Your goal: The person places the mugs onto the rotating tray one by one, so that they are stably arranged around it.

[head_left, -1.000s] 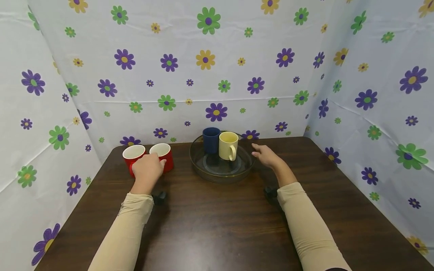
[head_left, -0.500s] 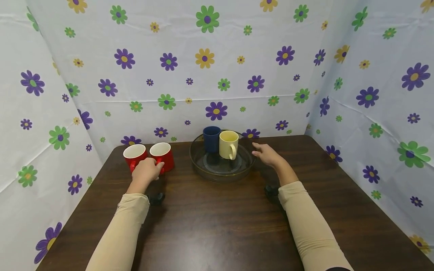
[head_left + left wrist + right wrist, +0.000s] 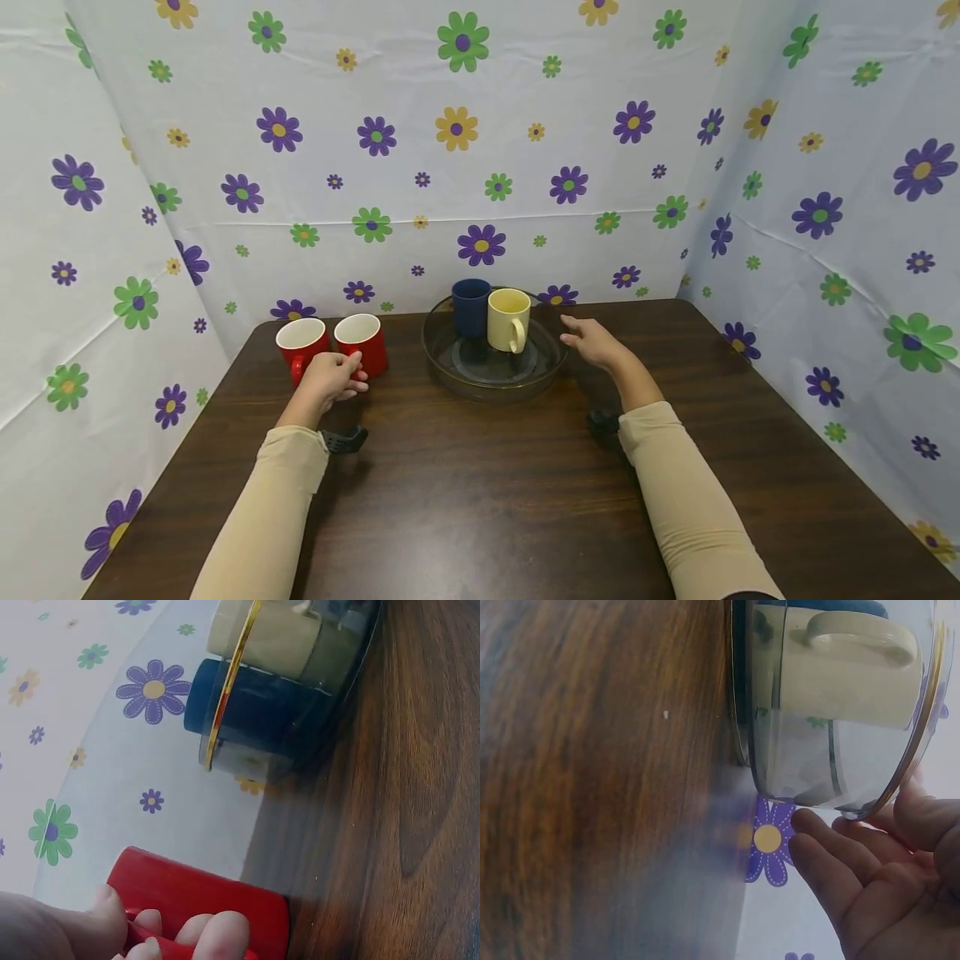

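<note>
My left hand [image 3: 328, 380] is at the right-hand red mug [image 3: 373, 346], white inside, which stands upright at the table's left back. In the left wrist view, its thumb and curled fingers grip the handle of that red mug [image 3: 210, 885]. Just left of it stands a second red mug [image 3: 302, 338], its handle facing the front. A glass bowl [image 3: 491, 386] with a gold rim holds a blue mug [image 3: 470, 309] and a yellow mug [image 3: 507, 321]. My right hand [image 3: 597, 343] is at the bowl's right side, fingers extended and relaxed, fingertips right at the glass wall [image 3: 802, 765].
Everything stands on a dark wooden table [image 3: 465, 492]. Flower-printed white sheets [image 3: 420, 183] hang close behind the table and along both sides.
My left hand has drawn back a little and turned, its thumb and fingers now round the right red mug's handle. The right hand stays by the bowl.
</note>
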The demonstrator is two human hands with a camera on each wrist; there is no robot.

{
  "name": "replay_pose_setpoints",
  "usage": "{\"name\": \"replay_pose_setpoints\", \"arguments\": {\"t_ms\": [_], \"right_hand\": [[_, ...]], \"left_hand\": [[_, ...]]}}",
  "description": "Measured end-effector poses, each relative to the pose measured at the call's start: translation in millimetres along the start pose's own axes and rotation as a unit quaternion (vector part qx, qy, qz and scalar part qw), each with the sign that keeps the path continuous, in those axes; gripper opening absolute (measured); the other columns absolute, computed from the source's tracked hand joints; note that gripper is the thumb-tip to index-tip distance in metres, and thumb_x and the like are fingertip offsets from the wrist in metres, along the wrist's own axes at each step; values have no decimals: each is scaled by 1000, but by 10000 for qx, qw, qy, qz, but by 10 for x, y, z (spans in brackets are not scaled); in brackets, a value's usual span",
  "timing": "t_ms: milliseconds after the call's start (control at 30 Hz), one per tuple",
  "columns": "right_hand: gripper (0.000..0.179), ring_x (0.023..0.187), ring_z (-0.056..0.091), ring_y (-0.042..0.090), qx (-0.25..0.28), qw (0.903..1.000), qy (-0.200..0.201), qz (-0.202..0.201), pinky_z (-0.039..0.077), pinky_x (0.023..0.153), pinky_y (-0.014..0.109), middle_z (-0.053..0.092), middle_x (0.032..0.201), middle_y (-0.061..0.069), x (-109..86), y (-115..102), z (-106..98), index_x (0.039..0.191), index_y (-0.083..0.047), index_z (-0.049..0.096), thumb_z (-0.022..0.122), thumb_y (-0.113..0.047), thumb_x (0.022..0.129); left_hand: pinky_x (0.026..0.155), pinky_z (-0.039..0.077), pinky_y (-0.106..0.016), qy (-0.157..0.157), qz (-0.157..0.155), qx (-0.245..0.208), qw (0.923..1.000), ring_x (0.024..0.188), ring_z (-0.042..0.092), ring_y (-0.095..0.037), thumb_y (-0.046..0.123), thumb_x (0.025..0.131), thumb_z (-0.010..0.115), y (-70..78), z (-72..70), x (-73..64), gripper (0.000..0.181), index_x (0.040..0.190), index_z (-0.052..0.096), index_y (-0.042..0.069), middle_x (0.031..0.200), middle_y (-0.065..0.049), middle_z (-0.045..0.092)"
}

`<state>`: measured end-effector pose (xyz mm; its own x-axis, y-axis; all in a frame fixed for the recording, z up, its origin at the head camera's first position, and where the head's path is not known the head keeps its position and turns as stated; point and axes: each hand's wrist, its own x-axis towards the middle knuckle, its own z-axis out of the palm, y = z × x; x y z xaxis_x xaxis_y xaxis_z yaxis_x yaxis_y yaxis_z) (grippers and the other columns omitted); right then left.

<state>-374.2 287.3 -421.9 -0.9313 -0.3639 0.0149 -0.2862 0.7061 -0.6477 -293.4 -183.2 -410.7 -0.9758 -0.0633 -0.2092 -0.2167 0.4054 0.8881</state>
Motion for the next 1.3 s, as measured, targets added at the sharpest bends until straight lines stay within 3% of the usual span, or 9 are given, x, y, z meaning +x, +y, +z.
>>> {"name": "replay_pose_setpoints", "arguments": {"t_ms": [233,333,567,933,1300], "right_hand": [[59,149,19,47,153,9997,-132,168,22,120,60,16,165,26,-23,2,-17,159,2,21,47,-15,109],[58,149,19,47,161,9996,-130,173,23,120,60,16,164,26,-27,-1,-19,159,2,21,47,-15,109],[58,149,19,47,187,9996,-129,165,22,120,60,16,164,26,-29,-10,-17,159,2,21,47,-14,109],[57,149,20,47,156,9998,-80,103,23,120,59,18,164,27,-1,11,9,157,4,24,47,-12,109],[57,150,18,46,128,9997,-121,166,23,120,58,17,164,26,-12,-28,-1,158,4,22,47,-13,109]], "left_hand": [[66,59,-21,-425,-244,-773,9958,68,69,-10,26,111,40,-10,-9,33,38,114,53,-10,100,-16,70],[68,61,-25,-399,-246,-879,9950,68,68,-11,23,111,39,4,-5,38,33,107,52,-8,93,-15,70],[72,62,-27,102,-240,-523,9983,77,73,-22,26,111,42,30,-32,20,36,108,54,-8,87,-12,66],[72,61,-27,188,99,-117,9997,82,74,-26,24,111,42,95,-72,-50,36,111,56,-9,90,-15,66],[72,61,-28,143,501,9,9986,69,69,-12,22,111,42,210,-84,-114,34,104,57,-8,85,-12,64]]}}
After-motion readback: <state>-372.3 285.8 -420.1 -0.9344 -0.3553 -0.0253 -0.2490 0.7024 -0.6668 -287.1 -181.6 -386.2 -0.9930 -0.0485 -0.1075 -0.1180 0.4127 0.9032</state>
